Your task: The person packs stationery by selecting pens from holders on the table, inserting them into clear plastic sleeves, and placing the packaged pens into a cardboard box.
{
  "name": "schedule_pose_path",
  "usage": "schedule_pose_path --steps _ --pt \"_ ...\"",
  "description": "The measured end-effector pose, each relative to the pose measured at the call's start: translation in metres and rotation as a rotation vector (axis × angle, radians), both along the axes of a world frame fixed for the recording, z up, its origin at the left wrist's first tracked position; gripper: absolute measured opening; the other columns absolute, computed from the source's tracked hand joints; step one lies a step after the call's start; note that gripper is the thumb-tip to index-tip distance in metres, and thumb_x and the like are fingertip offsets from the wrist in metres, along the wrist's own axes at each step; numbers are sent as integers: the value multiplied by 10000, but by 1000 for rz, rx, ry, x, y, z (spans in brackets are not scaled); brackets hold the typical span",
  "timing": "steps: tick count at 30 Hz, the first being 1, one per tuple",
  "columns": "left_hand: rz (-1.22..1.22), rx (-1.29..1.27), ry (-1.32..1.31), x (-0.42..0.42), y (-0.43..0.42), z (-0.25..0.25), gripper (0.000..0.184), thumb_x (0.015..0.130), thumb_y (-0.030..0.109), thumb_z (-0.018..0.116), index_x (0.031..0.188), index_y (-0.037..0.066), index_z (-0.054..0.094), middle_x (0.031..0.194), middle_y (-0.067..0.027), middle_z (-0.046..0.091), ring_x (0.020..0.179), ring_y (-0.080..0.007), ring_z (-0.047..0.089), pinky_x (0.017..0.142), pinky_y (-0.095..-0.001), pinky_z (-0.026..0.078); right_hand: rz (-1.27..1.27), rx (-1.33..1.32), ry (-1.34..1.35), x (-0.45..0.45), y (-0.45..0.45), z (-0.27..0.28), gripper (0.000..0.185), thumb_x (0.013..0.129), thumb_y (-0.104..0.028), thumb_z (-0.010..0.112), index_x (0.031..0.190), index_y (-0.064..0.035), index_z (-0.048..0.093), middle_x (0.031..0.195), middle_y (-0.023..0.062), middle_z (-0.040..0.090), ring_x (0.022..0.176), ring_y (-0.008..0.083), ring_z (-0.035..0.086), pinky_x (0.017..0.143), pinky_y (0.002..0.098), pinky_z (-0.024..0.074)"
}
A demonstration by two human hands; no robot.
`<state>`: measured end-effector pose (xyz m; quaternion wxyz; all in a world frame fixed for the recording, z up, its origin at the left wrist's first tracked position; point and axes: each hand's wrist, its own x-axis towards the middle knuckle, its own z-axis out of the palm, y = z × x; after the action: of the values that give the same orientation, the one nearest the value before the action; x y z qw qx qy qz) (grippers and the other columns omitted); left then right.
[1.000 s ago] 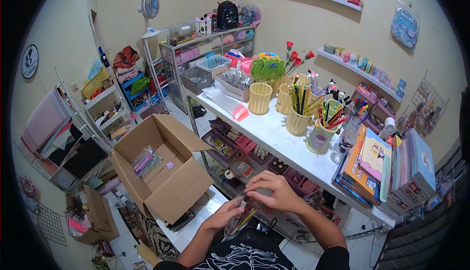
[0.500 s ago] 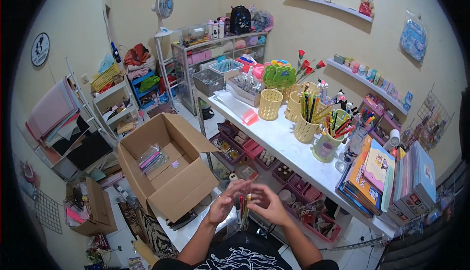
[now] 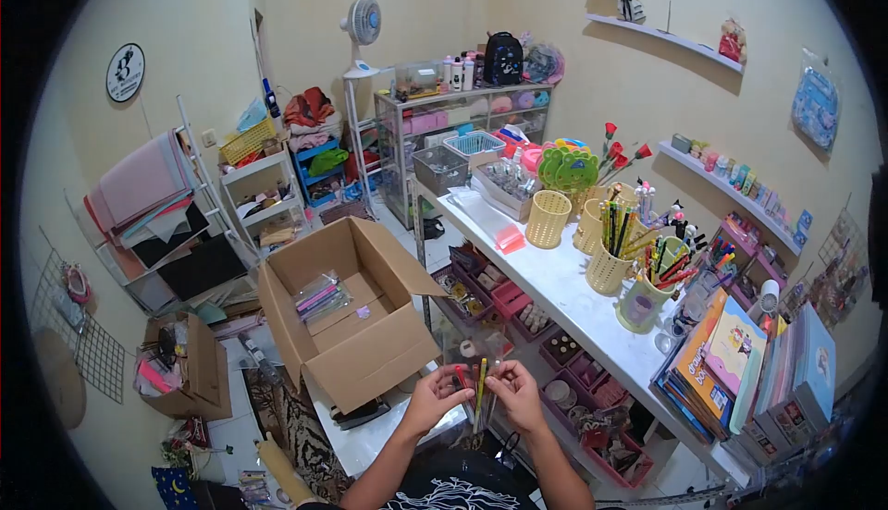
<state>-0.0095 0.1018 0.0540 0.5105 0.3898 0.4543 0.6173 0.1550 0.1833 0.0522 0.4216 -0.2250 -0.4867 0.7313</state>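
Note:
In front of my chest, both hands hold a clear plastic bag (image 3: 494, 351) with several slim pens or pencils in it. My left hand (image 3: 437, 401) is closed on the left side of the bag, near a red-topped pen (image 3: 461, 377). A yellow pencil (image 3: 481, 386) stands upright between the hands. My right hand (image 3: 518, 397) pinches the bag's right side. The exact grip of the fingertips is too small to make out. Just beyond my left hand is an open cardboard box (image 3: 372, 368), with a packet of pens (image 3: 321, 297) lying inside.
On the right runs a long white table (image 3: 564, 290) with perforated cream cups (image 3: 548, 219) of pencils and stacked books (image 3: 717, 362). Pink baskets (image 3: 615, 459) sit beneath it. A fan (image 3: 362, 22) and a glass cabinet (image 3: 398, 154) stand at the back.
My view has shifted, so the room appears further right and lower. My hands have moved a little apart and lower, and the yellow pencil shows more clearly between them.

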Motion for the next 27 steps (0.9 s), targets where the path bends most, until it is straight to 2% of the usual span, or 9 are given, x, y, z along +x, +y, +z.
schedule_pose_path --steps 6,8,13,14,17,20,24,26,27 --pt "49 -50 -23 8 -10 -3 404 900 51 645 1285 -21 543 1105 -90 644 968 -152 643 863 -289 530 55 -24 14 0 3 -8 282 851 52 661 1047 -49 485 1020 60 603 976 131 600 884 275 492" --pt "117 -1 135 14 -15 3 352 915 85 637 1247 -19 583 1079 -79 660 967 -144 636 870 -256 509 86 -25 26 3 2 -6 296 849 56 656 1060 -49 477 1020 60 599 986 138 599 885 282 495" --pt "162 -1 245 25 -16 1 313 892 71 665 1188 -20 616 1033 -63 660 932 -136 636 841 -263 517 144 27 -5 11 -4 -2 362 837 59 668 1146 -13 492 1091 91 616 1004 149 606 909 285 483" --pt "177 -13 248 29 -16 2 291 883 54 674 1159 -21 623 1046 -66 657 943 -131 633 837 -272 524 172 54 -7 13 -4 0 390 843 44 670 1188 1 493 1094 80 613 1006 141 603 901 284 484" --pt "267 -16 244 37 -19 2 240 851 50 711 1069 -20 637 1040 -64 661 942 -127 634 853 -274 515 210 28 -35 21 -6 0 336 848 16 681 1147 6 529 1058 57 611 1001 124 593 888 279 482" --pt "269 -10 299 40 -20 -12 274 836 105 742 1057 -20 639 987 -65 676 911 -118 648 788 -258 526 176 77 -89 25 -7 -4 277 842 -20 711 1083 -2 577 1014 37 619 967 105 594 865 263 483" --pt "291 -49 324 51 -27 -14 268 837 98 740 1050 -28 638 995 -71 676 904 -120 651 778 -259 532 190 104 -133 35 -1 -21 279 827 -59 746 1061 -10 602 977 24 636 916 92 602 842 241 484" --pt "266 -89 256 56 -31 -15 238 854 84 717 1043 -36 637 1002 -71 671 918 -130 650 793 -269 533 249 103 -337 40 0 -29 294 819 -59 758 1068 -16 608 962 21 650 890 86 614 822 227 488" --pt "278 -101 254 60 -34 -16 238 854 84 717 1043 -36 637 1002 -71 671 918 -130 650 793 -269 533 264 95 -337 41 -4 -25 294 819 -59 758 1068 -16 608 962 21 650 890 86 614 822 227 488"
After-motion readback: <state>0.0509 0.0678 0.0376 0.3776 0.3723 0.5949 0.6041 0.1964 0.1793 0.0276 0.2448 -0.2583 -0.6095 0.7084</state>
